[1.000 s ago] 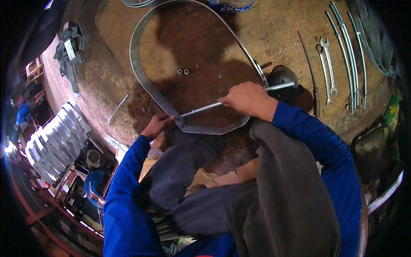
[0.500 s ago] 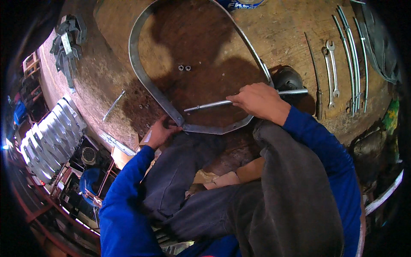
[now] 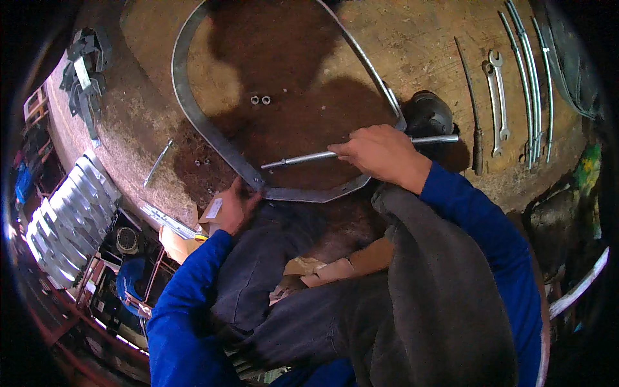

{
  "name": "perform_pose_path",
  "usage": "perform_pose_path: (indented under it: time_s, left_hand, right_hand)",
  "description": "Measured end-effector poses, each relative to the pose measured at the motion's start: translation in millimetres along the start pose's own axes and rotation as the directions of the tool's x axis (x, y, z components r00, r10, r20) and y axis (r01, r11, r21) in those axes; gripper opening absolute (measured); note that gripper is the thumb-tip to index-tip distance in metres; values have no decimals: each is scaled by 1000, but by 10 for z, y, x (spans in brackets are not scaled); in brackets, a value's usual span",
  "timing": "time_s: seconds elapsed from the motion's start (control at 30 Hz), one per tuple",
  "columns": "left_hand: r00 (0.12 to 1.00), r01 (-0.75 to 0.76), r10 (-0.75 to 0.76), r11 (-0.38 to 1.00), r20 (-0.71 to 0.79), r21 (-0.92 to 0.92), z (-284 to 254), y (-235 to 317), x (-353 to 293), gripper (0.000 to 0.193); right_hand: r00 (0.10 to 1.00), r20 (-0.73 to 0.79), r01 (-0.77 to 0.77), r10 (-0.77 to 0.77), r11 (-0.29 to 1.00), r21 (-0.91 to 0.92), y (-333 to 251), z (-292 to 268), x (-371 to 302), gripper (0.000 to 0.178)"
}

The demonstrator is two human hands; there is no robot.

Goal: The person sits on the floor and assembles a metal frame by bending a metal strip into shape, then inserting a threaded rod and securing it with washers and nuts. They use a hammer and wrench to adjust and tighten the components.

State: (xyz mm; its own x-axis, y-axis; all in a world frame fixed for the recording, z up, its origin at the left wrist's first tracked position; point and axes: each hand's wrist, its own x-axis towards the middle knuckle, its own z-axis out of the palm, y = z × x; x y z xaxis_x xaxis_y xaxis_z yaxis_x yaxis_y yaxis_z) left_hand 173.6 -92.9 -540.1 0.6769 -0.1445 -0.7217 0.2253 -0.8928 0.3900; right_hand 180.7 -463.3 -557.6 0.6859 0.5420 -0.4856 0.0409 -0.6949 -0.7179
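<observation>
A bent flat metal band (image 3: 303,195) forms a large hoop on the board in front of me. My left hand (image 3: 237,205) pinches its near left corner, thumb and fingers closed around the strip. In my right hand (image 3: 382,153) is a long silver metal rod (image 3: 298,158), gripped near its middle with the palm down. The rod slants across the hoop's near part; its left tip lies close to that corner and its right end sticks out beyond the band. Two nuts (image 3: 260,100) rest inside the hoop.
Right of the hoop are a black rounded thing like a shoe toe (image 3: 429,115), a thin handled tool (image 3: 477,145), two wrenches (image 3: 498,103) and several rods (image 3: 530,90). Leftward lie a bolt (image 3: 158,162), dark metal brackets (image 3: 84,74) and stacked silver parts (image 3: 71,216).
The hoop, nuts and surrounding tools appear slightly further left in view. Both hands keep their holds, and the rod still lies across the hoop at nearly the same slant.
</observation>
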Motion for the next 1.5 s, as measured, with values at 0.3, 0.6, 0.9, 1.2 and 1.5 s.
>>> perform_pose_path:
  time_s: [0.3, 0.6, 0.9, 1.2, 1.5]
  left_hand:
    - [998, 51, -53, 998, 35, 47, -32, 2, 27, 45]
    - [1000, -24, 24, 1000, -15, -13, 42, -109, -7, 40]
    - [1000, 6, -6, 1000, 17, 7, -66, -1, 27, 38]
    - [1000, 30, -31, 995, 6, 99, -299, -87, 334, 34]
    - [951, 301, -285, 941, 118, -154, -322, 173, 315, 29]
  right_hand:
    - [997, 75, 29, -27, 999, -19, -136, 34, 116, 27]
    - [978, 202, 4, -47, 978, 209, -23, -35, 328, 26]
    - [989, 32, 147, -144, 978, -149, 37, 95, 288, 27]
    - [979, 140, 162, -145, 980, -117, -38, -136, 444, 29]
    - [920, -69, 323, -385, 848, -421, -234, -67, 215, 37]
